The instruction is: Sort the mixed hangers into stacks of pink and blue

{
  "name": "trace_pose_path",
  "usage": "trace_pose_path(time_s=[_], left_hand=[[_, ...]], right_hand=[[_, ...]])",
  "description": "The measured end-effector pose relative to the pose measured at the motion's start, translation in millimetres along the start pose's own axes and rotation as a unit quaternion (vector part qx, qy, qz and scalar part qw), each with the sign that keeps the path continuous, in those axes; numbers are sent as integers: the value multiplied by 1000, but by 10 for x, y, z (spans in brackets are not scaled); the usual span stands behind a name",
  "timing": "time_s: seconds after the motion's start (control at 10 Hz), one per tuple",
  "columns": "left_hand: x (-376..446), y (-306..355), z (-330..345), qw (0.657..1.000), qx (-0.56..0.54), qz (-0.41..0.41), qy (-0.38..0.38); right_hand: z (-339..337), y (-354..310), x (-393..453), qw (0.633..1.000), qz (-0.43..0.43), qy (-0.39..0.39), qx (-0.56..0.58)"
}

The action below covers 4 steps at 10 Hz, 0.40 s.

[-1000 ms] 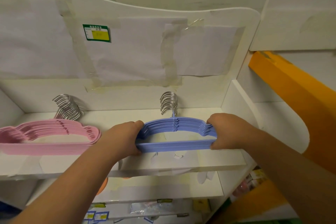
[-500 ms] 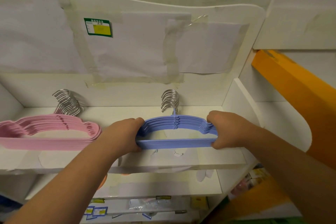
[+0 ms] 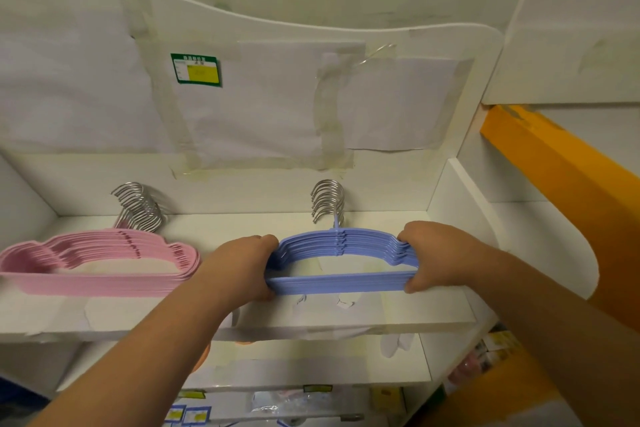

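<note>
A stack of blue hangers (image 3: 337, 282) lies flat on the white shelf (image 3: 381, 317), its metal hooks pointing at the back wall. My left hand (image 3: 240, 269) grips the stack's left end and my right hand (image 3: 433, 255) grips its right end, fingers curled round the edges. To the left on the same shelf lies a stack of pink hangers (image 3: 100, 282), with its hooks fanned out behind it. Neither hand touches the pink stack.
Taped paper sheets and a green and yellow label (image 3: 195, 69) cover the back panel. A white side wall (image 3: 460, 204) closes the shelf on the right, with an orange board (image 3: 568, 180) beyond. Lower shelves hold small packets and price tags.
Both hands keep their grip on the ends of the blue stack. The stack and hands sit slightly higher in view; nothing else has moved.
</note>
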State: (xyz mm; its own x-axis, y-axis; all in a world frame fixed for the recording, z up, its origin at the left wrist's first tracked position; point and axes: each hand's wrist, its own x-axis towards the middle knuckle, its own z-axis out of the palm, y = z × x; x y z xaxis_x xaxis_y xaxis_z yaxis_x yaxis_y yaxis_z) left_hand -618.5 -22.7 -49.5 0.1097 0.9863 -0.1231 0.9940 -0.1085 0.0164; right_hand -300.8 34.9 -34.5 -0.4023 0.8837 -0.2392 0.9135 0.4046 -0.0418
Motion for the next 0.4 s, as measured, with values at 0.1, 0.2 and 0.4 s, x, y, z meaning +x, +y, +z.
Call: trace_pose_path(time_s=[0.1, 0.2, 0.4], left_hand=[[-2, 1, -20, 1000, 2, -1, -1], [-21, 12, -21, 1000, -5, -2, 9], [-116, 29, 24, 998, -60, 21, 11]], right_hand=[[-33, -20, 15, 1000, 8, -7, -9], [-9, -33, 12, 1000, 9, 6, -20], [-60, -112, -134, 1000, 22, 17, 10]])
